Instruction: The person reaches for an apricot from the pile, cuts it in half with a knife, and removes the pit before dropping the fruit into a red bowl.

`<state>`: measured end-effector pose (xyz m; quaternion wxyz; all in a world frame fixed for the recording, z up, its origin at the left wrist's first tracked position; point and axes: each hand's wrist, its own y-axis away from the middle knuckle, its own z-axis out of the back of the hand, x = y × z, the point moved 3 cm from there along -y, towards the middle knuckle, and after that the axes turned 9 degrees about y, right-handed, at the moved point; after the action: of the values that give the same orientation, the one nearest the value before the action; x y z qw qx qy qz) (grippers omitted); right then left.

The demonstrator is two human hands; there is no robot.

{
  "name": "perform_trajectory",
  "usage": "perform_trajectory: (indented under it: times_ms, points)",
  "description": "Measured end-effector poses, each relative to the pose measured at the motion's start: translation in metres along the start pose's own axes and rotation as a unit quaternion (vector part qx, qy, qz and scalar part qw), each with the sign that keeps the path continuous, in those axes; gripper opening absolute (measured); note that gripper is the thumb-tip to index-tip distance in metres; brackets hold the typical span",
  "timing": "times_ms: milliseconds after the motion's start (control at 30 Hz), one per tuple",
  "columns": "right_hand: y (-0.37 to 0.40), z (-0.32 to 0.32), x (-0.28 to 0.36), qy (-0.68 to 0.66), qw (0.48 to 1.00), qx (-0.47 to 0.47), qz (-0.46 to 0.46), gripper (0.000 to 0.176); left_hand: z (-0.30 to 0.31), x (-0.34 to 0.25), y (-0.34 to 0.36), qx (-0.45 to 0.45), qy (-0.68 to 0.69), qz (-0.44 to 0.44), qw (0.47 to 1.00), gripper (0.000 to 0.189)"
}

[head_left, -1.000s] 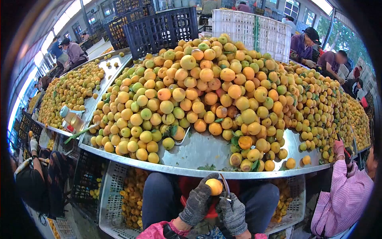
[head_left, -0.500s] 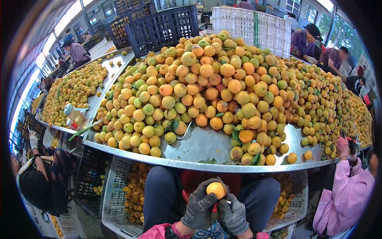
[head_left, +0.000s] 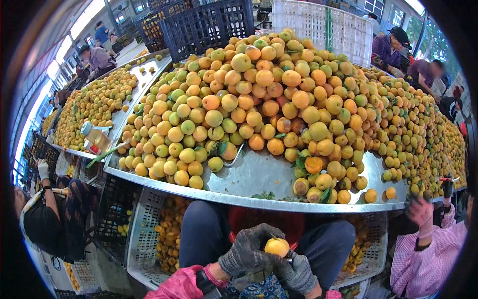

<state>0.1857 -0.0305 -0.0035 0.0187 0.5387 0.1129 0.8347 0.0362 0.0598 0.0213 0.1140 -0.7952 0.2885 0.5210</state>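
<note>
My left hand (head_left: 245,250), in a dark grey knitted glove, grips a yellow-orange apricot (head_left: 277,247) between thumb and fingers above my lap. Close against the fruit, my right hand (head_left: 298,274) in the same kind of glove is closed on a small knife (head_left: 289,259); only a bit of its metal shows, and its blade is mostly hidden. Between my knees is a red bucket (head_left: 293,225), just beyond the hands. In front rises a big heap of apricots (head_left: 239,119), yellow, orange and some greenish, on a metal table (head_left: 259,174).
White crates (head_left: 137,249) holding cut fruit stand under the table's edge. A black crate (head_left: 206,30) and a white crate (head_left: 323,30) are behind the heap. A bottle (head_left: 97,137) stands at left. Co-workers sit on both sides, one in a pink checked sleeve (head_left: 428,254).
The apricot has turned and shifted slightly right and down in my left hand. The knife blade, upright beside the fruit before, is now mostly out of sight. The view has tilted slightly.
</note>
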Motion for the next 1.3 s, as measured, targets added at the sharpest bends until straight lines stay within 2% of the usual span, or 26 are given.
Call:
perform_trajectory:
  times_ms: [33, 67, 100, 167, 200, 267, 300, 367, 400, 467, 500, 533, 567, 600, 633, 700, 733, 767, 800, 867, 900, 967, 1000, 1067, 1167, 1300]
  points:
    - [0.0, 0.003, -0.005, -0.002, 1.0, 0.002, -0.001, 0.039, 0.003, -0.006, -0.003, 0.036, -0.079, 0.01, 0.996, 0.049]
    - [-0.001, 0.005, -0.01, 0.042, 0.998, 0.021, 0.038, 0.039, 0.006, -0.009, -0.003, 0.072, -0.158, 0.02, 0.985, 0.05]
    - [-0.002, 0.006, -0.009, 0.088, 0.992, 0.04, 0.078, 0.04, 0.011, -0.009, -0.004, 0.071, -0.158, 0.022, 0.985, 0.05]
    - [0.0, 0.008, -0.006, 0.134, 0.987, 0.057, 0.073, 0.041, 0.016, -0.002, -0.005, 0.168, -0.217, 0.036, 0.961, 0.05]
    - [0.0, 0.01, -0.003, 0.182, 0.978, 0.073, 0.069, 0.043, 0.014, -0.007, -0.008, 0.169, -0.216, 0.038, 0.961, 0.05]
    - [0.0, 0.007, 0.002, 0.236, 0.965, 0.103, 0.047, 0.042, 0.005, -0.016, -0.01, 0.272, -0.464, 0.031, 0.842, 0.053]
    - [-0.001, 0.004, 0.003, 0.289, 0.948, 0.13, 0.027, 0.04, 0.002, -0.014, -0.011, 0.272, -0.463, 0.034, 0.843, 0.053]
    - [-0.007, 0.0, 0.005, 0.313, 0.94, 0.131, 0.013, 0.044, -0.008, -0.01, -0.01, 0.334, -0.61, -0.071, 0.715, 0.044]
    - [-0.008, -0.001, 0.004, 0.34, 0.932, 0.13, -0.001, 0.048, -0.009, -0.012, -0.01, 0.335, -0.609, -0.07, 0.716, 0.044]
    - [-0.009, 0.001, 0.006, 0.359, 0.929, 0.089, 0.008, 0.054, -0.013, -0.024, -0.015, 0.245, -0.66, -0.127, 0.699, 0.054]
    - [-0.009, 0.001, 0.009, 0.324, 0.946, 0.015, -0.006, 0.058, -0.009, -0.031, -0.014, 0.175, -0.626, -0.139, 0.747, 0.061]
    - [-0.007, 0.004, 0.01, 0.287, 0.956, -0.059, -0.021, 0.063, -0.006, -0.032, -0.009, 0.175, -0.625, -0.14, 0.747, 0.061]
    - [-0.007, 0.0, 0.005, 0.288, 0.956, -0.06, -0.021, 0.063, 0.003, -0.032, -0.003, 0.116, -0.545, -0.088, 0.826, 0.063]
    - [-0.007, -0.003, 0.001, 0.26, 0.959, -0.106, 0.031, 0.068, 0.009, -0.028, 0.003, 0.053, -0.453, -0.033, 0.889, 0.065]
    - [-0.005, -0.006, -0.001, 0.229, 0.958, -0.151, 0.083, 0.073, 0.007, -0.023, 0.009, 0.052, -0.453, -0.032, 0.89, 0.065]
    - [-0.003, -0.012, -0.006, 0.236, 0.958, -0.139, 0.089, 0.073, 0.003, -0.003, 0.016, 0.007, -0.264, 0.075, 0.962, 0.064]
    - [-0.002, -0.014, -0.007, 0.245, 0.956, -0.128, 0.094, 0.073, 0.0, 0.008, 0.02, -0.015, -0.162, 0.128, 0.978, 0.064]
    - [-0.001, -0.013, -0.007, 0.247, 0.956, -0.127, 0.092, 0.073, 0.0, 0.012, 0.021, -0.043, -0.197, 0.081, 0.976, 0.06]
    - [-0.001, -0.013, -0.007, 0.261, 0.956, -0.109, 0.072, 0.074, -0.001, 0.013, 0.022, -0.042, -0.193, 0.082, 0.977, 0.06]
    - [-0.001, -0.012, -0.004, 0.276, 0.956, -0.087, 0.053, 0.075, -0.005, 0.006, 0.024, -0.043, -0.454, -0.041, 0.889, 0.057]
    - [-0.003, -0.012, -0.003, 0.287, 0.955, -0.066, 0.048, 0.071, -0.004, 0.008, 0.026, -0.044, -0.454, -0.039, 0.889, 0.057]
    - [-0.005, -0.014, 0.002, 0.295, 0.954, -0.042, 0.041, 0.068, -0.001, 0.008, 0.03, -0.067, -0.477, -0.127, 0.867, 0.059]
    - [-0.006, -0.015, 0.005, 0.289, 0.955, -0.041, 0.046, 0.068, -0.002, 0.012, 0.032, -0.067, -0.477, -0.123, 0.868, 0.059]
    - [-0.008, -0.015, 0.006, 0.283, 0.957, -0.039, 0.049, 0.069, 0.0, 0.023, 0.033, -0.111, -0.342, -0.042, 0.932, 0.061]
    - [-0.009, -0.016, -0.004, 0.255, 0.967, 0.006, 0.008, 0.068, 0.007, 0.034, 0.028, -0.098, -0.289, -0.012, 0.952, 0.062]
    - [-0.01, -0.017, -0.024, 0.157, 0.987, 0.016, 0.035, 0.069, 0.016, 0.042, 0.029, -0.059, -0.301, 0.007, 0.952, 0.059]
